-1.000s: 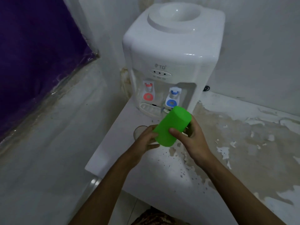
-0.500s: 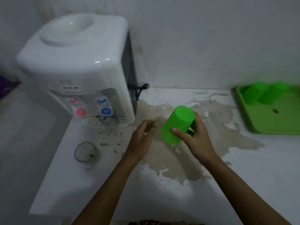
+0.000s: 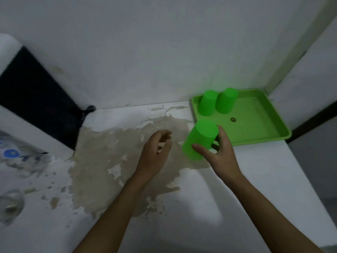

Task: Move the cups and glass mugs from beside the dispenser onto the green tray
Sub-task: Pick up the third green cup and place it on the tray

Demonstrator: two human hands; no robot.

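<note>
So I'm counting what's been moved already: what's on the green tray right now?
Two green cups stand upside down at the green tray's far left corner, plus a small dark spot. The third cup, in the right hand, hides the tray's near left corner.

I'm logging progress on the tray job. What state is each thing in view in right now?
Right hand: gripping a green cup.
Held green cup: upside down, tilted, in the air just short of the tray.
Left hand: empty, fingers loosely curled.
Green tray: flat on the counter, mostly bare.
Two green cups on the tray: upside down, side by side.
Glass mug: on the counter, not yet moved.
</note>
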